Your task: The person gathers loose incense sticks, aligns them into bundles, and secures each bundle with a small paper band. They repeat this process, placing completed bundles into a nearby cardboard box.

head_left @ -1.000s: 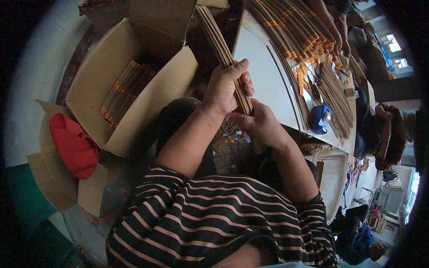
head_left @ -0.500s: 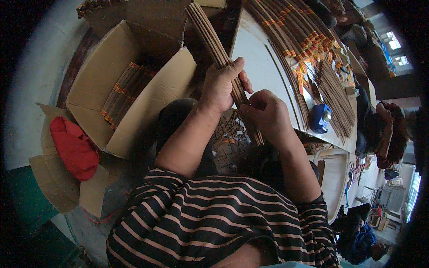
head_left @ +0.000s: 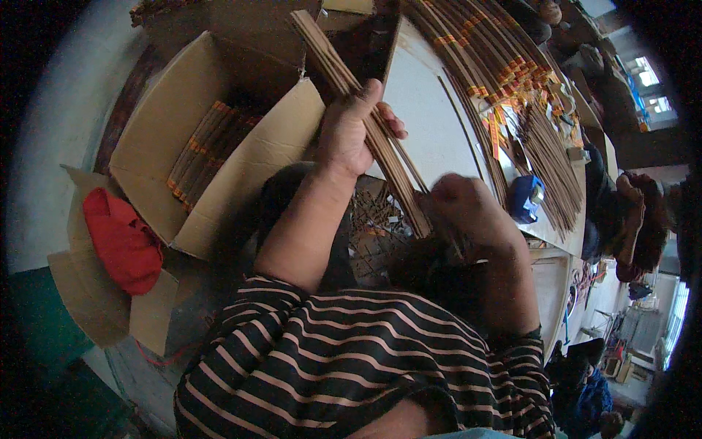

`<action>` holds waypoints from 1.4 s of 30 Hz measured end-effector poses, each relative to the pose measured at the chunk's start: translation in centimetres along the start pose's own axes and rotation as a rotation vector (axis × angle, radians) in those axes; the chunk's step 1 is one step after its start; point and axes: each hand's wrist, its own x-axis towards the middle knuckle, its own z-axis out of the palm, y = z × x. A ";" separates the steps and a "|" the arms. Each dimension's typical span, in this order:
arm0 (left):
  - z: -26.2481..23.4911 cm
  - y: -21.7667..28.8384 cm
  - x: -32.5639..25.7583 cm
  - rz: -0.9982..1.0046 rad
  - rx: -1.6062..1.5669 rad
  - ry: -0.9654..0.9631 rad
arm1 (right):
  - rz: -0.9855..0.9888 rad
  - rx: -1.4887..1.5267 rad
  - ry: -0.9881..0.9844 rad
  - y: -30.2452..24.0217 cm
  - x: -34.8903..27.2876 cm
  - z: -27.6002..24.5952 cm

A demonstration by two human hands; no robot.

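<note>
Slanting across the middle is a bundle of thin brown incense sticks (head_left: 395,175), held by my left hand (head_left: 349,132) with the thumb on top and the fingers wrapped round it. At the bundle's lower right, my right hand (head_left: 472,208) is closed and blurred by motion. One or two sticks fan away from the bundle into its fingers; their exact number is smeared. Under the hands, a heap of short broken stick pieces (head_left: 374,216) shows in the gap beside my dark-clad legs.
A cardboard box (head_left: 252,164) at left holds banded incense bundles (head_left: 205,150). Red cloth (head_left: 124,245) lies on a box flap. The white table (head_left: 431,110) at right carries labelled bundles (head_left: 497,58), loose sticks (head_left: 548,164) and a blue tape dispenser (head_left: 524,199). People sit farther right.
My right hand has moved right and slightly down from the bundle, drawing a stick or two apart from it. The bundle's upper end has shifted slightly left in my left hand.
</note>
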 end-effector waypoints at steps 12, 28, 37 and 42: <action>-0.8 2.2 0.7 0.099 -0.025 0.179 | 0.157 -0.076 0.241 11.0 -0.4 -4.7; 0.9 -1.5 0.1 -0.017 0.056 0.226 | -0.188 0.080 0.305 -0.4 2.4 6.5; 0.6 1.3 -0.5 -0.009 -0.003 0.031 | -0.051 0.224 0.024 -1.5 2.0 6.3; 0.9 -0.2 -1.1 -0.007 -0.007 0.039 | 0.005 0.109 0.099 -1.7 2.0 5.8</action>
